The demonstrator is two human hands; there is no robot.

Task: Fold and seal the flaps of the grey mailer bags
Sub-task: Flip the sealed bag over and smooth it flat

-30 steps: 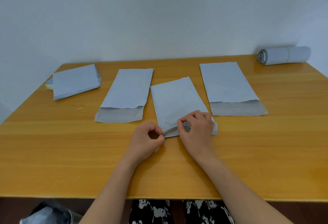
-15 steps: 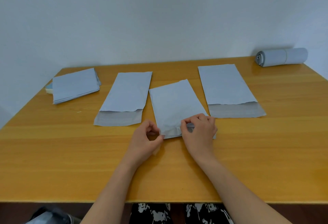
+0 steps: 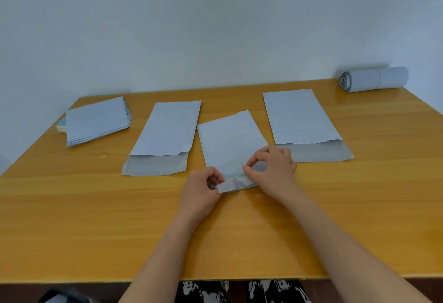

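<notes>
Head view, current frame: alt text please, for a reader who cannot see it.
Both hands pinch the near flap of the middle mailer on a wooden table, left hand at its left end, right hand further right. Two mailers with open flaps flank it; a stack lies far left, a roll far right.

A wooden table (image 3: pixel 96 218) stands against a plain pale wall (image 3: pixel 215 26).

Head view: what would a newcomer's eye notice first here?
Two bare hands meet at the near end of the middle grey plastic mailer bag: the left hand and right hand pinch its flap. Beside it on the yellow wooden table lie two flat grey mailer bags with open flaps.
</notes>
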